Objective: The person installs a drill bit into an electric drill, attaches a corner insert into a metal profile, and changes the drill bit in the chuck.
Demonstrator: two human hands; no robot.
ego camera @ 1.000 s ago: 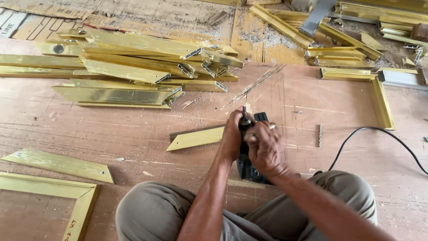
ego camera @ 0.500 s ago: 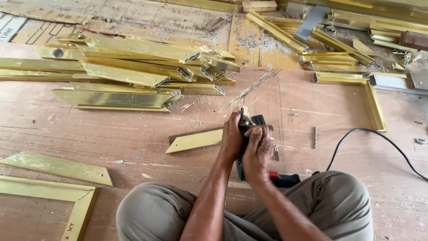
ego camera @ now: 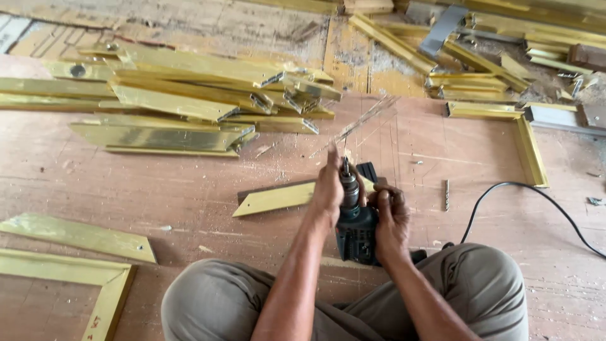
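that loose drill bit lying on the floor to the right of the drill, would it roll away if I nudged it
Probably yes. The drill bit looks like a thin round metal rod lying flat on the plywood floor, so a sideways nudge would likely roll it. It seems stiff and light. Sawdust and scratches on the board might stop it early.

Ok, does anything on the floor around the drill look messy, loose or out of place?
A loose drill bit lies alone on the wooden floor, right of the drill held in both hands, left hand and right hand. The gold strips behind are heaped unevenly, and shavings and dust litter the boards. Nothing looks broken.
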